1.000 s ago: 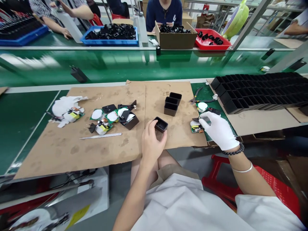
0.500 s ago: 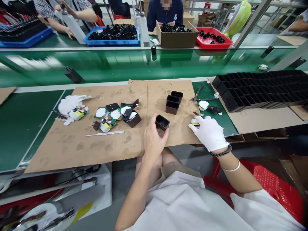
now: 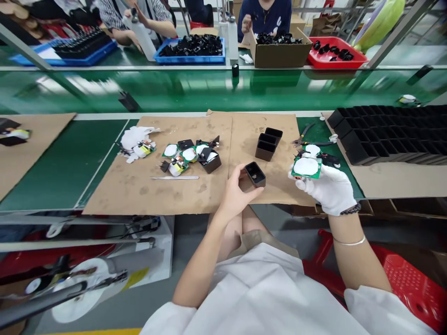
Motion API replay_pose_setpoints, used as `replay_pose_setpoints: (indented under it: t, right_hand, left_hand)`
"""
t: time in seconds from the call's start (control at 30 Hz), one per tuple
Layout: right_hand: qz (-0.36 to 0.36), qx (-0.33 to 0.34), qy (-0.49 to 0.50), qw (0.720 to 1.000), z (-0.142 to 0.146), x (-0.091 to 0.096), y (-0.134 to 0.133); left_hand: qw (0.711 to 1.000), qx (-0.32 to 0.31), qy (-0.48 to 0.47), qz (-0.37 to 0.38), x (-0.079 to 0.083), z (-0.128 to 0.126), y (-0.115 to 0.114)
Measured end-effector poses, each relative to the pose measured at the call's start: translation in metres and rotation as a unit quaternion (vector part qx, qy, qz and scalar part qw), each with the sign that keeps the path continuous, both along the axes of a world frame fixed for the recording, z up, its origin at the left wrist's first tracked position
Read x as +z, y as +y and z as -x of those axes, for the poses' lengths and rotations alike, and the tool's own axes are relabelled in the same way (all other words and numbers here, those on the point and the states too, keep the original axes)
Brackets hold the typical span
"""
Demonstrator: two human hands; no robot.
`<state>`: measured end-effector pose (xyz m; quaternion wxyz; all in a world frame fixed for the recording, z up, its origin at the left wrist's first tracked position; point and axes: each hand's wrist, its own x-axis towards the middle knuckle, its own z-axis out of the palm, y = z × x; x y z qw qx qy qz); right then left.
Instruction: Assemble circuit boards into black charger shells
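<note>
My bare left hand (image 3: 240, 188) grips a small black plastic case (image 3: 256, 175) by its sides, the open top tilted toward me. In my white-gloved right hand (image 3: 326, 188) is a green circuit board (image 3: 306, 167) with a round white pad facing up. Beyond the left hand, black cases (image 3: 267, 146) stand close together on the cardboard (image 3: 188, 200). Behind the held board lie cutting pliers (image 3: 307, 137) and another board with a white pad (image 3: 312, 150). To the left are several circuit boards (image 3: 189, 154), a partly filled case (image 3: 212, 164) and metal tweezers (image 3: 174, 177).
Rows of black cases (image 3: 391, 135) fill the right side. A crumpled white glove (image 3: 134, 138) lies at the left. Across the green conveyor (image 3: 192, 93), two people sit by a blue tray (image 3: 190, 59), a cardboard box (image 3: 279, 55) and a red tray (image 3: 337, 63).
My right hand has lifted a circuit board off the table and turned its white pad upward. The left hand still holds the case. The camera view has shifted left.
</note>
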<state>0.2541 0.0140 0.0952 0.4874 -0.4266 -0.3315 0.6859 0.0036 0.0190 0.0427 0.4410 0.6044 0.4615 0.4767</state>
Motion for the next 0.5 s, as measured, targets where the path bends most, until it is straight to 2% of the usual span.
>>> replay_pose_setpoints:
  t: [0.1,0.2,0.4,0.5]
  right_hand:
    - [0.007,-0.017,0.056,0.998,0.015,-0.004,-0.01]
    - [-0.038,-0.027,0.067,0.997,0.025,0.001,-0.014]
    - [-0.129,-0.108,-0.086,0.982,0.04,0.025,-0.02]
    - [-0.249,-0.166,-0.12,0.947,0.048,0.033,-0.026]
  left_hand:
    - [0.998,-0.028,-0.06,-0.008,0.018,-0.003,-0.015]
    - [0.994,-0.052,-0.095,-0.006,0.037,-0.004,-0.028]
    - [0.99,-0.101,-0.1,-0.015,0.06,0.003,-0.038]
    - [0.985,-0.137,-0.096,-0.051,0.066,0.007,-0.04]
